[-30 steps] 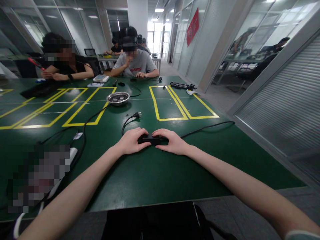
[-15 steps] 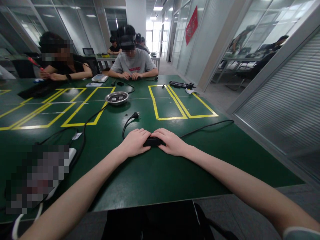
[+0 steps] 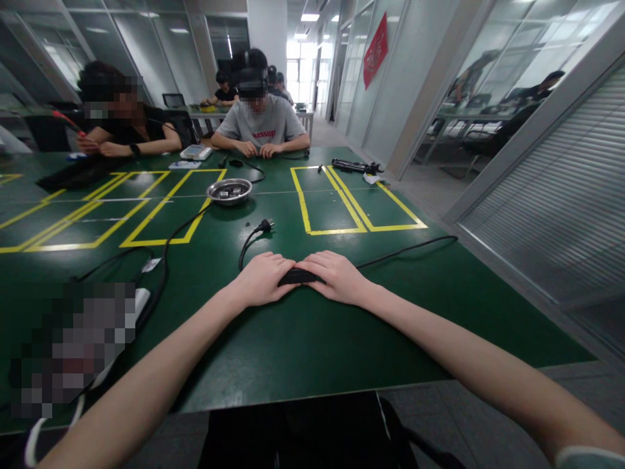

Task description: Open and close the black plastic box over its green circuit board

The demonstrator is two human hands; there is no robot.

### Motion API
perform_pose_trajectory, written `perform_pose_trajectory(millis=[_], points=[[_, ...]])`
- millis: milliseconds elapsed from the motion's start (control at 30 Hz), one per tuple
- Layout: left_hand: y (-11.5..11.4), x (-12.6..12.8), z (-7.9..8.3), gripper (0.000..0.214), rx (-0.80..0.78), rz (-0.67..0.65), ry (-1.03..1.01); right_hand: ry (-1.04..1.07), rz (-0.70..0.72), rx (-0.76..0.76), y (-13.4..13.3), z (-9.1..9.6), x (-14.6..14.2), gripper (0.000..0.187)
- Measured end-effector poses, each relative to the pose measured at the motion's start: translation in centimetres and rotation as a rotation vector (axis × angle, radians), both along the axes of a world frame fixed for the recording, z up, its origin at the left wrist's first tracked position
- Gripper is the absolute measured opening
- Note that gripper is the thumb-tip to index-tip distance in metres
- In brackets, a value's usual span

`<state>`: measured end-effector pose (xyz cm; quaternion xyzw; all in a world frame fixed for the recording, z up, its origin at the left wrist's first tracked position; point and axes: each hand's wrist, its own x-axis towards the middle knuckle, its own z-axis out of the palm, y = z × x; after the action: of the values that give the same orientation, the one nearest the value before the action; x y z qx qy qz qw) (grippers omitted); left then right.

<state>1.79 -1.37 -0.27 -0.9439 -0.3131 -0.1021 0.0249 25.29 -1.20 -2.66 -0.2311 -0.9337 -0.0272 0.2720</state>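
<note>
Between my two hands is a black power adapter point(image 3: 297, 276), held low over the green table point(image 3: 303, 352). My left hand point(image 3: 266, 277) is closed on its left end, fingers over the top and thumb along the near side. At the other end, my right hand point(image 3: 336, 277) grips it the same way. The fingers cover both ends of the adapter. A black cord with a plug point(image 3: 265, 225) curls out beyond my left hand, prongs pointing right. A thin black cable point(image 3: 410, 249) runs from behind my right hand toward the table's right edge.
Left of centre stands a metal bowl point(image 3: 229, 192) holding small metal parts. A blurred-out item on a white power strip point(image 3: 141, 301) lies at the near left. Yellow tape outlines point(image 3: 336, 231) mark the table. A black tool point(image 3: 354, 166) lies far right. Two co-workers sit across the table.
The adapter has rolled slightly in my hands, so its near face looks thinner and more slanted. My right hand has shifted a touch to the right.
</note>
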Motion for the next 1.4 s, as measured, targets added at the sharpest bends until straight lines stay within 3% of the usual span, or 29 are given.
perform_pose_trajectory(millis=[333, 567, 700, 833, 933, 1000, 1133, 1200, 1300, 1400], points=[[0.0, -0.6, -0.3, 0.041, 0.047, -0.047, -0.134, 0.042, -0.052, -0.021, -0.6, 0.1, 0.0, 0.028], [-0.2, -0.7, -0.2, 0.042, 0.004, -0.010, -0.162, 0.133, -0.034, -0.026, -0.4, 0.3, 0.2, 0.024], [-0.4, -0.5, -0.2, 0.050, -0.106, 0.029, -0.229, 0.079, 0.049, 0.078, -0.4, 0.5, 0.5, 0.022], [-0.7, -0.2, -0.2, 0.041, -0.296, 0.119, -0.256, -0.015, 0.089, 0.225, -0.3, 0.4, 0.6, 0.022], [-0.7, 0.0, -0.2, 0.038, -0.323, 0.124, -0.298, -0.020, 0.039, 0.146, -0.2, 0.4, 0.5, 0.020], [-0.6, -0.1, -0.3, 0.039, -0.270, 0.115, -0.317, -0.001, -0.011, 0.017, -0.1, 0.4, 0.6, 0.020], [-0.1, -0.5, -0.6, 0.042, -0.112, 0.111, -0.255, 0.091, -0.088, -0.309, 0.0, 0.4, 0.9, 0.044], [0.1, -0.6, -0.8, 0.040, -0.069, 0.092, -0.229, 0.129, -0.115, -0.393, 0.0, 0.4, 1.0, 0.037], [0.1, -0.6, -0.8, 0.041, -0.044, 0.080, -0.258, 0.153, -0.142, -0.384, -0.1, 0.7, 1.0, 0.022], [0.0, -0.6, -0.7, 0.045, -0.056, 0.115, -0.310, 0.153, -0.117, -0.296, -0.5, 1.3, 1.0, 0.019]])
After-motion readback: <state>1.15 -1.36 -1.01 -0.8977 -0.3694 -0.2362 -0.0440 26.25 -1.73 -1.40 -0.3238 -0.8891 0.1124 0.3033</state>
